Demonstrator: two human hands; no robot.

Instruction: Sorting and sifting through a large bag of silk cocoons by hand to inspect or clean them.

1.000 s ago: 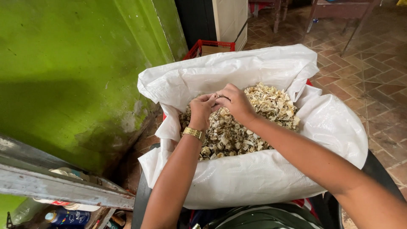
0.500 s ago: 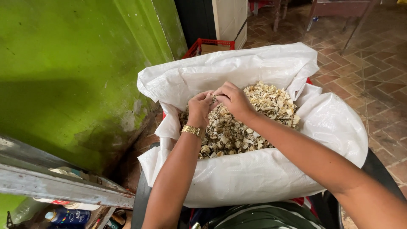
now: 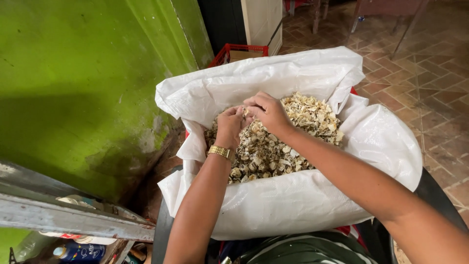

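**Q:** where's your grip at right now?

**Me:** Nearest me is the rolled front edge of the white sack [image 3: 293, 205]. Past that, my left hand [image 3: 230, 126] and right hand [image 3: 269, 113] meet over the pile of pale shell bits [image 3: 273, 151], toward the sack's back-left edge. Fingers of both are curled shut, pinching a small piece between the fingertips [image 3: 245, 111]. Red crate [image 3: 238, 50] sits beyond.
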